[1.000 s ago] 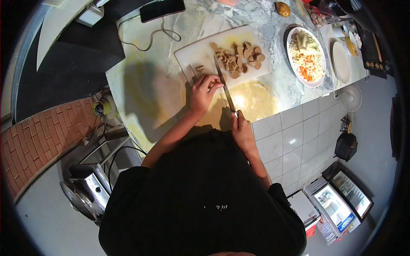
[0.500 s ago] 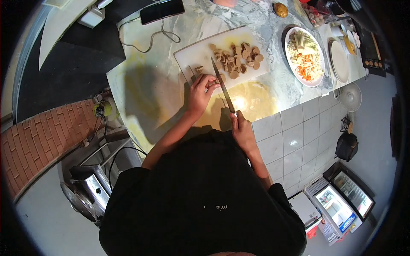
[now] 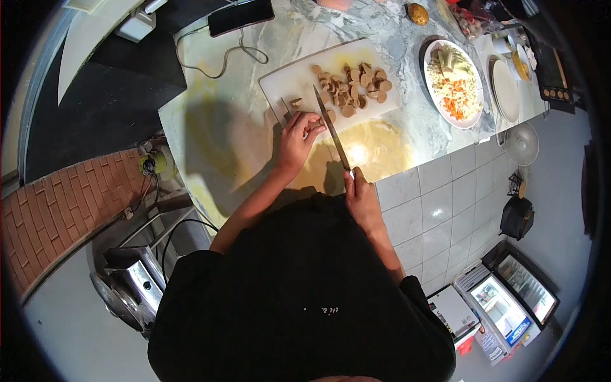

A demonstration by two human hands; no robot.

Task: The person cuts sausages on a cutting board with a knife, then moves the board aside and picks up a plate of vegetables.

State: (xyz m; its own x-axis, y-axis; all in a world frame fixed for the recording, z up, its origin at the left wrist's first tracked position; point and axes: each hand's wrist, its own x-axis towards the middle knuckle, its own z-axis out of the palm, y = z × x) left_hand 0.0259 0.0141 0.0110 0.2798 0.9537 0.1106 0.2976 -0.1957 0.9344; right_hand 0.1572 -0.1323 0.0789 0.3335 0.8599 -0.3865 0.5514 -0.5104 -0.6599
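My right hand [image 3: 363,198] is closed round the handle of a long knife [image 3: 333,130], whose blade points away from me across the white cutting board [image 3: 286,76]. Just left of the blade, my left hand [image 3: 296,145] is closed, its fingertips pinching a small brown piece of food [image 3: 321,121], mostly hidden. Round brown slices [image 3: 349,92], resembling sliced meatball or sausage, lie in a loose heap on the board beyond and right of the blade. Another small brown piece [image 3: 296,102] sits past my left fingers.
Right of the board stands a white plate [image 3: 473,116] of shredded vegetables, with a stack of plates [image 3: 506,95] beyond. A potato [image 3: 418,14] lies at the back of the marble counter [image 3: 305,28]. A phone [image 3: 240,17] and a cable [image 3: 223,67] lie back left.
The knife and both hands have barely moved; my right hand is very slightly lower in view. The slices lie where they were.
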